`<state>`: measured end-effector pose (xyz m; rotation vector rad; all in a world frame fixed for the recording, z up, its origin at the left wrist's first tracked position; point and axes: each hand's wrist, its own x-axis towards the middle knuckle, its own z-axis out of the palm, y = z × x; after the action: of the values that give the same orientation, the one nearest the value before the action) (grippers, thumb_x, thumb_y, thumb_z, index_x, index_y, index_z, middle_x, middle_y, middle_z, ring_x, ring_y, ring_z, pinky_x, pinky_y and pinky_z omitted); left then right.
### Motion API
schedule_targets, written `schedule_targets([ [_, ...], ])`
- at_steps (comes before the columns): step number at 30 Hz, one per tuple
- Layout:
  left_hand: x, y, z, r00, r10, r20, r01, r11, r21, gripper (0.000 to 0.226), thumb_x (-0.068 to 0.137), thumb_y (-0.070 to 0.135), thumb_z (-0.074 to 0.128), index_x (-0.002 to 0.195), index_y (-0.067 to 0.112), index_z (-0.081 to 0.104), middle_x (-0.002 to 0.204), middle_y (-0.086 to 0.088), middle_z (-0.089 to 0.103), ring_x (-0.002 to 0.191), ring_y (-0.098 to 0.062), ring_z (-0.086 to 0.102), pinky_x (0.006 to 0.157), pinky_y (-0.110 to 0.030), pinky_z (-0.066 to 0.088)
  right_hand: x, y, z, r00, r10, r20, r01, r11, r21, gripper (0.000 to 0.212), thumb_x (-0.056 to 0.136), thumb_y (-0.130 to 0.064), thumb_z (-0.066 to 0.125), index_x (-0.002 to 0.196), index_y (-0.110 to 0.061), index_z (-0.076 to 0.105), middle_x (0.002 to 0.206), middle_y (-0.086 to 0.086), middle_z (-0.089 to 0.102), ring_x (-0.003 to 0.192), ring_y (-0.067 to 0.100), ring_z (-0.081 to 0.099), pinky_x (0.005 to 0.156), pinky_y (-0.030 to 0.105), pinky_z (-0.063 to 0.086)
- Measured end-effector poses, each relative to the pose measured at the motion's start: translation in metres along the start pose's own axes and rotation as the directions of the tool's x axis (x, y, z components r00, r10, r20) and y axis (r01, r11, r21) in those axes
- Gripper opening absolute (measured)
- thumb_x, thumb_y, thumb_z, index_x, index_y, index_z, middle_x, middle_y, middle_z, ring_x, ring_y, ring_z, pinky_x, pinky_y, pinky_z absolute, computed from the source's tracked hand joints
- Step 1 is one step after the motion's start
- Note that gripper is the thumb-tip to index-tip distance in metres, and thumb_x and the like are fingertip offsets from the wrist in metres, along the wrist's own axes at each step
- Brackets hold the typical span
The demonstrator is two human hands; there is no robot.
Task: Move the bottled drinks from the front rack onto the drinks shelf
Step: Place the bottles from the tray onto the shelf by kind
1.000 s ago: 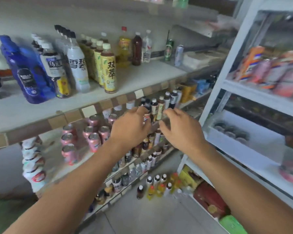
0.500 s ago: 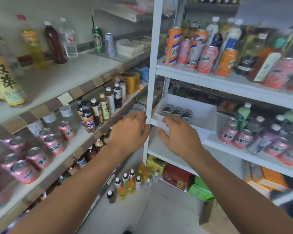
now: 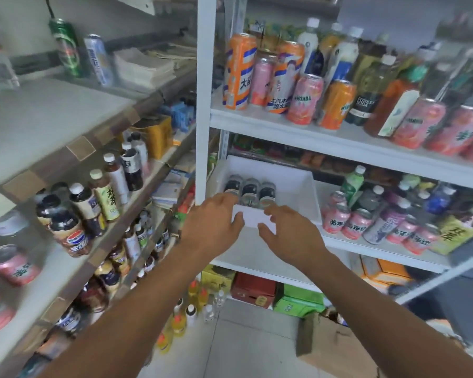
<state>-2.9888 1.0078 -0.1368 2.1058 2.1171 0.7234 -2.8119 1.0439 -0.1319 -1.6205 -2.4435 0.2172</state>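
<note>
A white rack (image 3: pixel 202 105) fills the right half of the view, with cans and bottled drinks (image 3: pixel 339 64) on its upper shelf. On the middle shelf stands a white tray (image 3: pixel 298 186) holding three dark drink containers (image 3: pixel 250 189). My left hand (image 3: pixel 212 227) reaches toward the tray's front left corner, fingers loosely spread and holding nothing. My right hand (image 3: pixel 290 233) hovers in front of the tray's front wall, fingers relaxed, also holding nothing. The drinks shelf (image 3: pixel 66 148) on the left carries bottled teas and colas (image 3: pixel 104 197).
Pink cans (image 3: pixel 347 222) and mixed bottles crowd the rack's middle shelf right of the tray. Small bottles (image 3: pixel 191 309) stand on the floor beside the rack's post. Red and green boxes (image 3: pixel 273 293) sit under the rack. A cardboard box (image 3: pixel 328 347) lies on the floor.
The view has swung right from the left drinks shelf to the white rack. Both hands have moved with it and now sit in front of the white tray.
</note>
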Motion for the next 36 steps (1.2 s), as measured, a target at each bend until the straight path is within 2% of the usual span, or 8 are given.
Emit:
schedule_targets([
  [6, 0.029, -0.007, 0.029, 0.999, 0.003, 0.048, -0.001, 0.999, -0.046, 0.034, 0.100, 0.039, 0.045, 0.128, 0.021, 0.051, 0.127, 0.002, 0.060, 0.109, -0.021, 0.060, 0.084, -0.036, 0.049, 0.031, 0.017, 0.015, 0.995, 0.085, 0.045, -0.086, 0.996, 0.022, 0.040, 0.097, -0.046, 0.048, 0.130, -0.024, 0.053, 0.125, -0.001, 0.062, 0.112, 0.020, 0.060, 0.091, 0.036, 0.051],
  [13, 0.080, -0.004, 0.065, 0.993, -0.023, 0.117, 0.028, 0.999, -0.039, 0.033, 0.100, 0.038, 0.044, 0.127, 0.022, 0.052, 0.127, 0.003, 0.059, 0.109, -0.019, 0.059, 0.078, -0.030, 0.044, 0.091, 0.069, 0.028, 0.975, 0.198, 0.103, -0.204, 0.977, 0.059, 0.038, 0.098, -0.042, 0.049, 0.127, -0.018, 0.054, 0.119, 0.004, 0.064, 0.107, 0.024, 0.061, 0.088, 0.033, 0.050],
  [17, 0.117, -0.005, 0.090, 0.989, -0.052, 0.140, 0.058, 0.998, -0.040, 0.027, 0.098, 0.036, 0.046, 0.118, 0.021, 0.055, 0.116, 0.001, 0.064, 0.100, -0.021, 0.062, 0.076, -0.031, 0.048, 0.134, 0.102, 0.047, 0.950, 0.259, 0.176, -0.286, 0.946, 0.152, 0.037, 0.095, -0.041, 0.052, 0.124, -0.017, 0.056, 0.118, 0.007, 0.066, 0.106, 0.027, 0.062, 0.090, 0.035, 0.051],
  [21, 0.154, -0.006, 0.113, 0.984, -0.087, 0.158, 0.095, 0.995, -0.042, 0.023, 0.098, 0.033, 0.048, 0.112, 0.017, 0.056, 0.107, -0.003, 0.064, 0.093, -0.024, 0.062, 0.069, -0.029, 0.043, 0.176, 0.134, 0.070, 0.916, 0.291, 0.275, -0.353, 0.911, 0.214, 0.037, 0.094, -0.038, 0.055, 0.124, -0.015, 0.056, 0.118, 0.009, 0.067, 0.102, 0.027, 0.062, 0.086, 0.032, 0.050],
  [26, 0.185, -0.007, 0.141, 0.971, -0.150, 0.188, 0.166, 0.984, -0.071, 0.023, 0.095, 0.031, 0.051, 0.111, 0.015, 0.056, 0.102, -0.006, 0.064, 0.093, -0.028, 0.063, 0.074, -0.035, 0.052, 0.217, 0.156, 0.095, 0.863, 0.322, 0.390, -0.441, 0.857, 0.267, 0.046, 0.095, -0.037, 0.056, 0.132, -0.010, 0.049, 0.126, 0.013, 0.060, 0.093, 0.023, 0.056, 0.077, 0.028, 0.044],
  [30, 0.198, -0.009, 0.159, 0.969, -0.174, 0.176, 0.190, 0.978, -0.083, 0.030, 0.094, 0.032, 0.054, 0.118, 0.015, 0.059, 0.109, -0.007, 0.067, 0.098, -0.029, 0.065, 0.077, -0.036, 0.052, 0.244, 0.165, 0.116, 0.837, 0.345, 0.425, -0.485, 0.827, 0.284, 0.058, 0.095, -0.043, 0.055, 0.138, -0.007, 0.040, 0.133, 0.016, 0.055, 0.110, 0.028, 0.058, 0.080, 0.030, 0.045],
  [36, 0.206, -0.012, 0.179, 0.970, -0.186, 0.154, 0.201, 0.975, -0.092, 0.031, 0.095, 0.033, 0.051, 0.119, 0.016, 0.059, 0.115, -0.004, 0.068, 0.099, -0.029, 0.066, 0.086, -0.040, 0.052, 0.266, 0.168, 0.150, 0.798, 0.428, 0.424, -0.573, 0.756, 0.317, 0.071, 0.090, -0.058, 0.057, 0.135, -0.006, 0.037, 0.129, 0.017, 0.056, 0.107, 0.032, 0.061, 0.084, 0.036, 0.052],
])
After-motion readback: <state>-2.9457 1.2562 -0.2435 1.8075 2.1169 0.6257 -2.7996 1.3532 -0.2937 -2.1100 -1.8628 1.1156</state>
